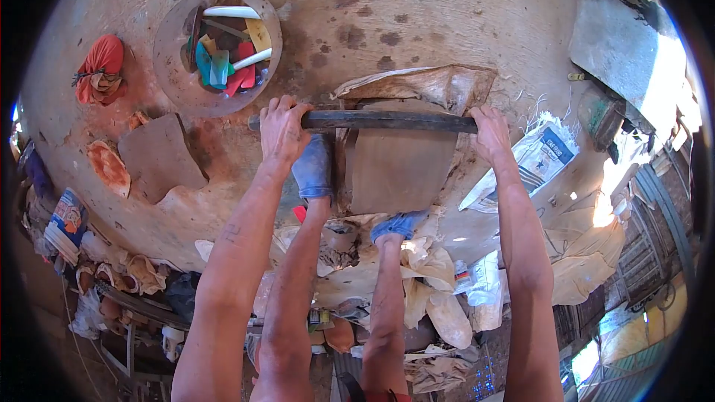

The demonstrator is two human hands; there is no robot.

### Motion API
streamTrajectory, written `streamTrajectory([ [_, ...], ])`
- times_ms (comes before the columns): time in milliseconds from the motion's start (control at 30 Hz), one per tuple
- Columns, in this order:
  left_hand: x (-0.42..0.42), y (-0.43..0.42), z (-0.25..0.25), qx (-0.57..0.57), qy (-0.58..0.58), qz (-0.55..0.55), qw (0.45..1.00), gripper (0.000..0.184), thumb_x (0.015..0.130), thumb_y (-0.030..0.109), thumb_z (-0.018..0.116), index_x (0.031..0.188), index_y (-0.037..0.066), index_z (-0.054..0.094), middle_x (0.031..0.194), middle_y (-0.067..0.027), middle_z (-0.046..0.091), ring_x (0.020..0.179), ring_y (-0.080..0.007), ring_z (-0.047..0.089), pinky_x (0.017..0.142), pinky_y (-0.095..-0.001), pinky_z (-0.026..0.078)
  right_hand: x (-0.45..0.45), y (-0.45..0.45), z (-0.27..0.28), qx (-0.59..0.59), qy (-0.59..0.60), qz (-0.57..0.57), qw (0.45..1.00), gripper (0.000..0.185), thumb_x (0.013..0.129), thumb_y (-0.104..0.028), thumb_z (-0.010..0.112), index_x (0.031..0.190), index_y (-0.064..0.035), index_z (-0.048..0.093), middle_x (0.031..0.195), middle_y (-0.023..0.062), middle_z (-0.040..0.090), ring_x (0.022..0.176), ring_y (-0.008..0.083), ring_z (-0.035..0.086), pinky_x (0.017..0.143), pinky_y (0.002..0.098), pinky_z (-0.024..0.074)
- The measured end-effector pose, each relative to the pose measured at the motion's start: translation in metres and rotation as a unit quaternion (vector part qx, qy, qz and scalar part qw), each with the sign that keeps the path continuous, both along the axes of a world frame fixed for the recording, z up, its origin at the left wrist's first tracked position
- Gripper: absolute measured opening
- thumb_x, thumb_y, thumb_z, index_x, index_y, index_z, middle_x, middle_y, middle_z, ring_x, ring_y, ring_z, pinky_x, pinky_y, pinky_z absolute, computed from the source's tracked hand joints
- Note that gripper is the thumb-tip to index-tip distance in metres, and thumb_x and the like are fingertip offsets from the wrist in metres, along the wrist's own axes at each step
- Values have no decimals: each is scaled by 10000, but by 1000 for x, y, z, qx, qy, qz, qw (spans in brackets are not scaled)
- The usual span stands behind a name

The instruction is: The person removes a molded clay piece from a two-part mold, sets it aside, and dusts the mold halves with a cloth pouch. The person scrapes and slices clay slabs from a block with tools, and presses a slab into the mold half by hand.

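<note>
A long dark bar (387,120) stretches across the far part of a flat brown clay slab (402,171). My left hand (283,128) is wrapped round the bar near its left end, and my right hand (490,132) grips its right end. Under the slab lies a brownish, clay-stained cloth (469,89), its far edge rumpled beyond the bar. Whether the bar presses on the slab or hovers just above it, I cannot tell. My feet, in blue footwear (311,167), are at the slab's left and near edges.
At the far left stands a round tub (170,52) holding colourful scrapers and white sticks. Near it are a red cloth bundle (101,71), another clay slab (160,156) and an orange-brown piece (109,167). A printed sack (547,152) lies right. Bags and clutter fill the near side.
</note>
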State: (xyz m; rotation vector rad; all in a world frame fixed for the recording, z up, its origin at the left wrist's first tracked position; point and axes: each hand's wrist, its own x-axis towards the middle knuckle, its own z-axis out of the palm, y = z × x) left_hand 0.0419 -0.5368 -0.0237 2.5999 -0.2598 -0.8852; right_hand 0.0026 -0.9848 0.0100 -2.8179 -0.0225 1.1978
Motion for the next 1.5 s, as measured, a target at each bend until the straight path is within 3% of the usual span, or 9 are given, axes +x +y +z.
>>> streamTrajectory([
  [233,-14,0,-1,-6,-29,12,999,494,619,43,764,1097,166,793,1082,-77,660,1099,-324,593,917,-464,463,-4,-1,3,9,-11,-9,1000,396,760,-7,732,1124,-152,670,1123,86,639,1157,325,601,969,490,466],
  [500,-21,-2,2,19,-19,11,1000,475,664,33,754,1111,183,810,1049,-88,657,1084,-316,599,908,-455,464,-11,-7,0,24,-16,-11,1000,459,715,-22,792,1132,-155,653,1133,91,630,1176,328,592,974,493,471],
  [833,-9,-1,-2,9,-68,-15,998,449,618,51,740,1050,163,788,1015,-79,656,1058,-323,604,887,-463,463,-37,1,-6,32,-57,-48,997,474,697,-42,800,1129,-140,632,1134,130,589,1159,367,561,966,491,478],
  [933,-10,0,0,-17,-79,-24,996,448,608,58,739,1043,157,776,1013,-78,660,1051,-326,612,883,-474,469,-36,-7,-7,67,-75,-22,995,451,707,-37,778,1122,-125,625,1159,152,569,1150,380,550,966,499,482],
  [1033,-8,2,0,29,-41,-39,998,417,659,53,751,1054,179,782,1047,-75,688,1101,-305,632,919,-473,489,-36,-19,-25,-28,-109,121,986,365,759,-67,734,1108,-106,635,1147,165,576,1131,404,557,993,483,502],
  [1100,-14,-2,-6,34,-100,-55,993,404,673,58,740,1057,179,773,1050,-75,696,1102,-304,643,920,-484,496,-38,-24,-31,-4,-82,101,992,346,768,-80,731,1103,-105,649,1128,168,599,1131,403,582,988,490,511],
  [1233,-18,-5,-11,55,-104,-50,992,374,701,69,730,1056,179,764,1066,-63,710,1124,-304,654,916,-499,502,-27,-18,-25,-15,-9,59,998,294,800,-113,721,1092,-98,686,1089,176,665,1123,396,655,963,520,535],
  [1500,-44,-9,-10,66,-111,-50,990,380,706,78,720,1067,193,762,1039,-51,720,1119,-295,656,903,-482,503,-52,-18,-21,-15,8,49,999,300,825,-157,726,1116,-91,698,1129,174,683,1127,399,665,944,529,551],
])
